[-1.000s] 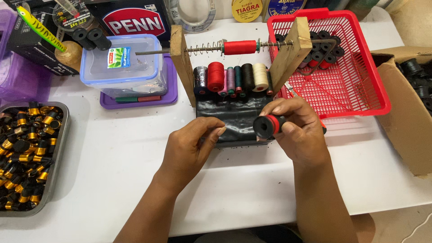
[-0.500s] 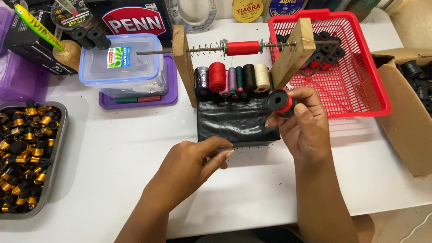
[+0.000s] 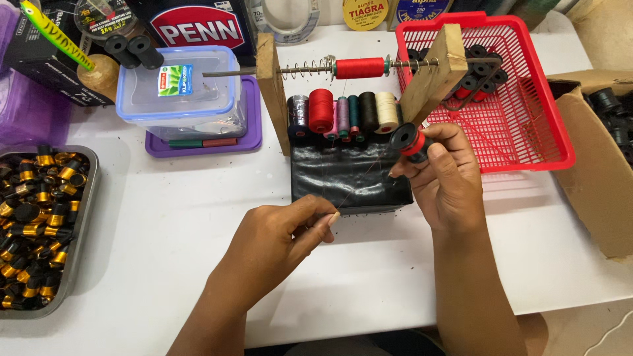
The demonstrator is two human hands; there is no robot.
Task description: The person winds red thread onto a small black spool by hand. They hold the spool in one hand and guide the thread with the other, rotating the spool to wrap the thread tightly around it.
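While the right hand clamps a small black-and-red spool right of centre, the left hand pinches a thin thread at lower centre; the thread slants up-right to the spool above the white tabletop.
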